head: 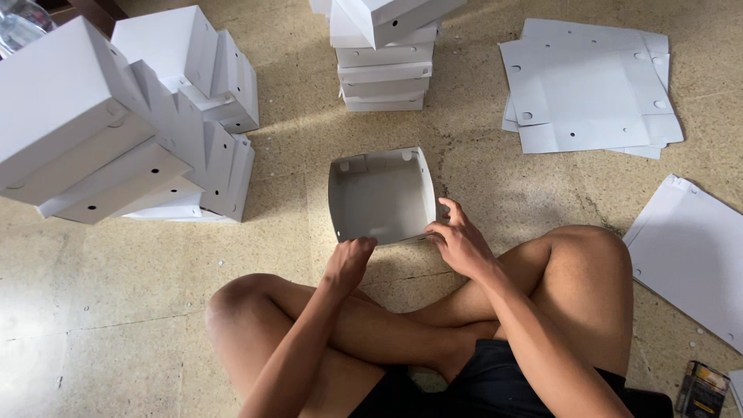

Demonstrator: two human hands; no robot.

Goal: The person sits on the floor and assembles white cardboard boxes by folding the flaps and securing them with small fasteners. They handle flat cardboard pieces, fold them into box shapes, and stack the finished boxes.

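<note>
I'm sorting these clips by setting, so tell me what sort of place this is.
Probably a home or small workshop floor used for folding cartons. A person sits cross-legged on worn stone tiles, both hands on a half-folded white box, with stacked finished boxes and flat sheets around.

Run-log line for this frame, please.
left hand: pinching box near edge | right hand: on same edge | box: half-folded, on floor

Soft daylight falls from the upper left over my half-folded box point(381, 195), leaving its inside grey. Left of the box the white stacked boxes point(116, 124) glare slightly. Below it my legs darken the floor point(116, 310). Focus is sharp.
</note>
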